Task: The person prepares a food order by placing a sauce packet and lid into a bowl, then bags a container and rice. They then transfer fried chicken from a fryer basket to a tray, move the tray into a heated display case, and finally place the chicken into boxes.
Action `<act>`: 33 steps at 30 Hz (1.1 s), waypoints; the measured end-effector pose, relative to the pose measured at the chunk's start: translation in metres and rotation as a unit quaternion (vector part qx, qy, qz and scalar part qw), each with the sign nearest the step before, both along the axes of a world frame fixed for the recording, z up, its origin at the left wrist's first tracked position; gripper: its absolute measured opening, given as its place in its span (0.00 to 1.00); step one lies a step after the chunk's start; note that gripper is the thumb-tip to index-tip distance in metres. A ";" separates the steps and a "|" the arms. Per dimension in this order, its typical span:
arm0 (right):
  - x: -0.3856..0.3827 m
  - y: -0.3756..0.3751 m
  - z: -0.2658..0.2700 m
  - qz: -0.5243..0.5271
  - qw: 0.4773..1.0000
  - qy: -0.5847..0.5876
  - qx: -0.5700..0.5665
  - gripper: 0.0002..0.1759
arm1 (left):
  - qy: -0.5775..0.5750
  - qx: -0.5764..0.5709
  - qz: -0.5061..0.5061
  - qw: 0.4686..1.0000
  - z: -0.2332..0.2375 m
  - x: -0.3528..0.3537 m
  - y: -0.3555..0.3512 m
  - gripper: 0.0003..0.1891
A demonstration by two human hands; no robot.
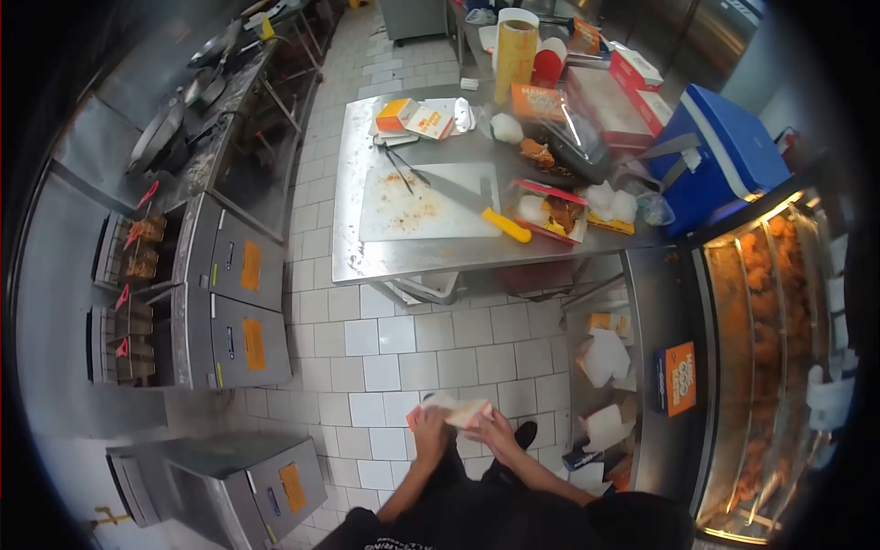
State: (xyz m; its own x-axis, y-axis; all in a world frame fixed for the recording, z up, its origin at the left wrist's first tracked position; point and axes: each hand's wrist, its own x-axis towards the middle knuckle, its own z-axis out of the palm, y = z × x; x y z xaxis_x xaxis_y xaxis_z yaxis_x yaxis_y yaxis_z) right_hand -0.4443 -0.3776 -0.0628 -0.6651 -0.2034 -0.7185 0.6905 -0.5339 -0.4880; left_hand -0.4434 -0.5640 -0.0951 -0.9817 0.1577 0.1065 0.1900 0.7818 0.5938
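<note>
Low in the view, in front of my body, I hold a white and orange-red cardboard food box (456, 410) between both hands. Its outline is smeared by motion, and it looks partly folded. My left hand (428, 431) has its fingers closed on the left end of the card. On the right end, my right hand (495, 433) grips with bent fingers. Beyond the hands, a steel table (348, 247) carries a white cutting board (380, 206) with brown crumbs, a yellow-handled knife (477, 203) and black tongs (399, 170).
An open food box (553, 209) with food and white rice (605, 197) are at the table's right. Behind them stand a cling-film roll (516, 60) and a blue cooler (710, 137). A lit fried-chicken display (756, 367) flanks me on the right; fryers (240, 284) line the left.
</note>
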 end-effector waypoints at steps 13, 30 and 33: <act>-0.042 0.064 0.071 0.020 0.949 0.139 0.283 0.13 | -0.059 0.469 0.117 0.873 0.060 -0.420 0.006 0.12; -0.433 0.323 0.070 0.241 0.558 0.146 0.781 0.10 | 0.025 0.268 0.105 0.957 0.142 -0.464 0.100 0.11; -0.438 0.334 0.047 0.218 0.584 0.178 0.761 0.12 | -0.001 0.294 0.082 0.952 0.169 -0.447 0.128 0.08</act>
